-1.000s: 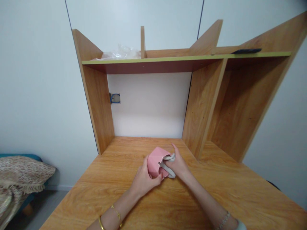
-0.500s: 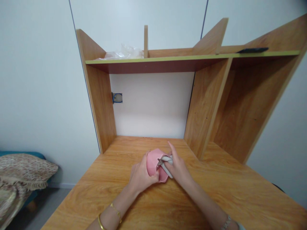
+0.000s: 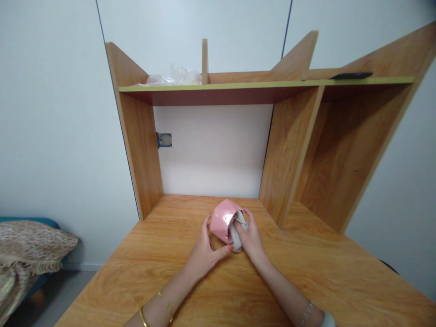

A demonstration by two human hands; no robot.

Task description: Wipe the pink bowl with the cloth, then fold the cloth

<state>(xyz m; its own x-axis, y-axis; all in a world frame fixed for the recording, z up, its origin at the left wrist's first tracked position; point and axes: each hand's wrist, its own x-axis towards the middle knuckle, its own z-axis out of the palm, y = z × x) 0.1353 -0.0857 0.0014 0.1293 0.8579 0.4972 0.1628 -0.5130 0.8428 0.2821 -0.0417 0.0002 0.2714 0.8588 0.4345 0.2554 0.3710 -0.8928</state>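
Observation:
Tilted on its side above the desk is a glossy pink faceted bowl or pot (image 3: 222, 219), its opening turned toward the right. Around its left side my left hand (image 3: 204, 250) is curved, with the thumb near the lower rim and the fingertips against the outer wall. A light grey-white cloth (image 3: 236, 241) is bunched in the opening and hangs out below. My right hand (image 3: 251, 237) grips this cloth, some fingers reaching inside the bowl and others at the rim. The inside of the bowl is mostly hidden by the cloth and fingers.
The wooden desk (image 3: 143, 272) carries a shelf unit (image 3: 218, 86) at its back. Clear plastic wrapping (image 3: 173, 76) and a dark flat object (image 3: 352, 76) lie on the top shelf. To the left, a patterned fringed blanket (image 3: 37, 240) covers blue furniture.
The pink bowl has turned and risen slightly, showing more of its outer wall. My left thumb has moved out of the opening to the lower rim. My right hand has pushed the cloth deeper.

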